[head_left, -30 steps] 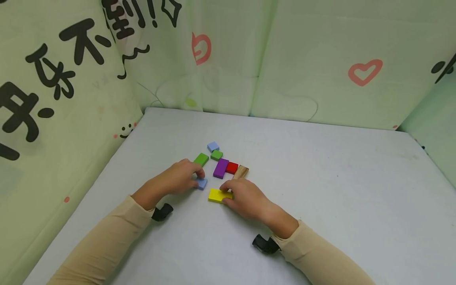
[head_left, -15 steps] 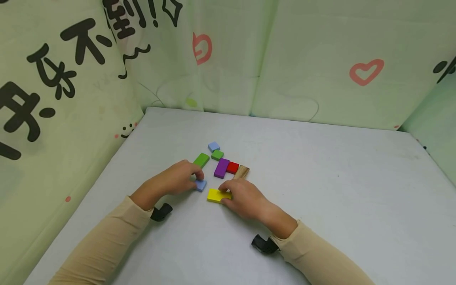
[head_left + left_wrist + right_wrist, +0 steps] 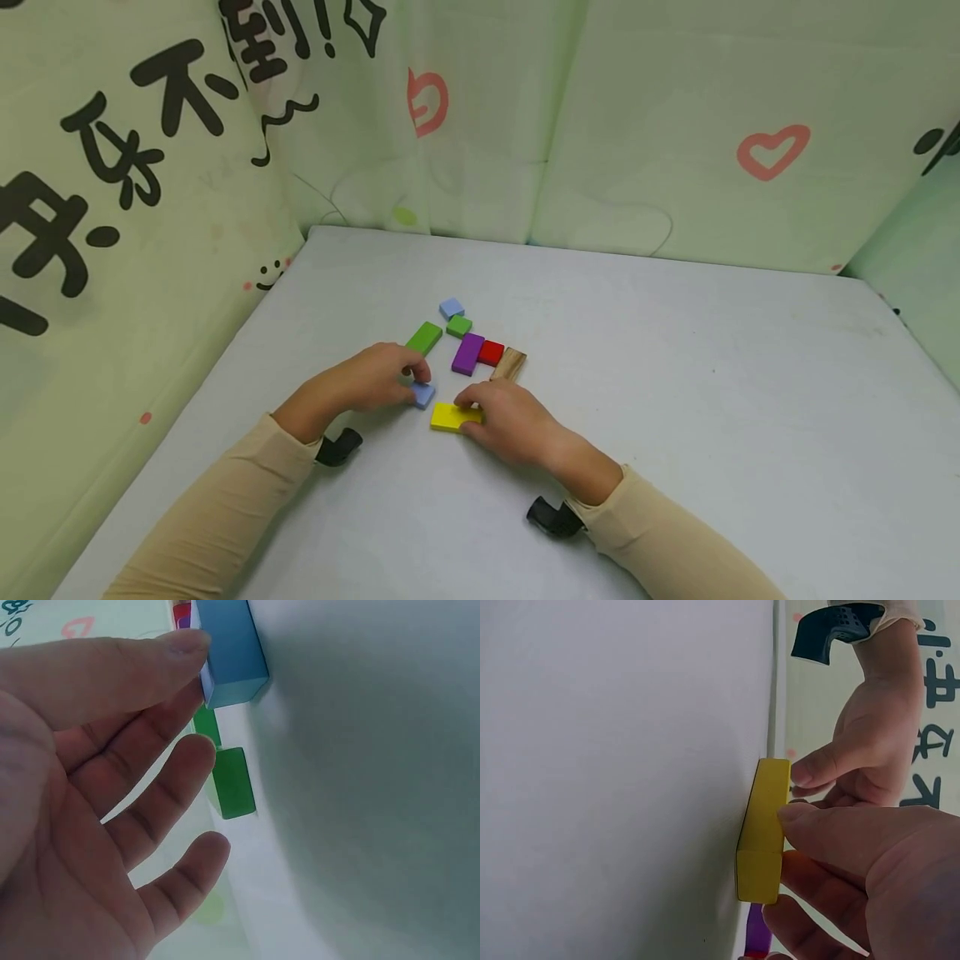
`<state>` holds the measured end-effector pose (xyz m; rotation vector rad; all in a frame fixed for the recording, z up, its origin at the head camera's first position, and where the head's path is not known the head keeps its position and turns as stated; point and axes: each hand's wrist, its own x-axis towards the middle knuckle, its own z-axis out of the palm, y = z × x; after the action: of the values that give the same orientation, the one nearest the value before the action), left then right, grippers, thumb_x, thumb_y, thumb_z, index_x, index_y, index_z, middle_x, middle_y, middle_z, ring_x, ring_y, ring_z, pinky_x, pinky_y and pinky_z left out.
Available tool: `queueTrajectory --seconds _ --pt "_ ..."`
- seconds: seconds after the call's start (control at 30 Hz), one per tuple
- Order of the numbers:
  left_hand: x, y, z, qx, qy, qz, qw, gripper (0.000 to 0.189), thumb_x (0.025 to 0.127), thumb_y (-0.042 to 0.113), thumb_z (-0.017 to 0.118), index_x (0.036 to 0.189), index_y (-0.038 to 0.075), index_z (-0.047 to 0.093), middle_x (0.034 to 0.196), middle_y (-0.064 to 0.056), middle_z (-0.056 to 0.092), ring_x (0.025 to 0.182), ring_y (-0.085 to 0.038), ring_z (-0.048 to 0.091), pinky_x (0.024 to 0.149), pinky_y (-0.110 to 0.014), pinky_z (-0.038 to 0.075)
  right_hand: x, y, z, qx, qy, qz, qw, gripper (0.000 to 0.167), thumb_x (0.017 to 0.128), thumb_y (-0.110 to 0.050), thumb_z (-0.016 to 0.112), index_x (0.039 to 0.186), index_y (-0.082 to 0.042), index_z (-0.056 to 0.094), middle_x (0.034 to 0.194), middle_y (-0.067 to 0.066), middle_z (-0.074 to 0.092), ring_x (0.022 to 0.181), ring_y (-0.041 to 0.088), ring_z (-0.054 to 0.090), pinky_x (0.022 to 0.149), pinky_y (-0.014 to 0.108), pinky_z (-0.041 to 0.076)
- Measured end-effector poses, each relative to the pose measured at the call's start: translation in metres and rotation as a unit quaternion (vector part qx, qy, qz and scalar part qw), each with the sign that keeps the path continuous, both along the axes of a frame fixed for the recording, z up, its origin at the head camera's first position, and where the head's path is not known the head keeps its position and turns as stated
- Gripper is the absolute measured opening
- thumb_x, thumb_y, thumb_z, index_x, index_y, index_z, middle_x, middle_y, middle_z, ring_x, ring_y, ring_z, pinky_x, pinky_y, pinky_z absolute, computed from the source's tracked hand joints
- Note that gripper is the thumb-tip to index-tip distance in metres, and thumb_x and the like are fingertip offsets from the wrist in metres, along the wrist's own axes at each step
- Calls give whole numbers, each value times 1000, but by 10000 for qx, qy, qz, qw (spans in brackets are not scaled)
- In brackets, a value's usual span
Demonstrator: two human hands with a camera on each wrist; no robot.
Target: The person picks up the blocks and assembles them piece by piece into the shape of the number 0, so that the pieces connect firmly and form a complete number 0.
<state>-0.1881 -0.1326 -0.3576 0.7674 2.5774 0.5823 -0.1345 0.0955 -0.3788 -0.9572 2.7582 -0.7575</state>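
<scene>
My left hand (image 3: 378,379) pinches a light blue block (image 3: 424,395) flat on the table between thumb and fingers. In the left wrist view the thumb lies along that blue block (image 3: 234,656), while the other fingers are loosely bent. To the right, my right hand (image 3: 513,423) pinches the right end of a long yellow block (image 3: 447,417). Seen from the right wrist, thumb and fingers grip the yellow block (image 3: 765,825) by its sides. A small gap separates the blue and yellow blocks.
Beyond the hands lie a long green block (image 3: 425,337), a smaller green block (image 3: 459,326), another light blue block (image 3: 452,308), a purple block (image 3: 467,354), a red block (image 3: 491,352) and a wood-grain block (image 3: 509,363). A printed curtain (image 3: 637,125) borders the white table (image 3: 712,433).
The yellow block has slid a little left and towards me with my right hand. My left hand has drawn the blue block slightly nearer. The other blocks stay put.
</scene>
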Motion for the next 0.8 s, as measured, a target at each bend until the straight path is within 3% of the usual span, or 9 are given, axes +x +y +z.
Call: queueTrajectory --seconds 0.27,0.37,0.57,0.8 --pt "1 3 -2 28 -209 278 9994 26 89 13 76 112 8 67 110 -1 66 106 -24 58 97 -40 49 2 0 0 -11 89 85 9999 25 91 -11 73 114 -1 70 109 8 71 98 25 61 88 40 51" --pt "2 5 -3 -27 -138 408 9991 32 88 18 78 116 7 66 111 -3 65 100 -23 58 93 -38 50 2 0 0 -5 99 98 9999 26 91 -11 73 114 -1 70 109 8 71 97 25 60 88 40 51" --pt "3 6 -4 -126 -1 751 9971 37 86 26 81 111 5 66 104 -4 65 90 -20 56 87 -37 52 2 -1 1 6 48 94 9999 27 91 -11 73 115 -1 70 110 9 71 97 24 61 88 39 52" --pt "4 6 -5 -65 -29 820 9966 35 84 26 83 106 4 66 94 -2 63 86 -19 56 83 -35 52 1 0 1 0 108 101 9999 26 91 -11 74 114 0 70 109 9 71 97 25 61 88 39 52"
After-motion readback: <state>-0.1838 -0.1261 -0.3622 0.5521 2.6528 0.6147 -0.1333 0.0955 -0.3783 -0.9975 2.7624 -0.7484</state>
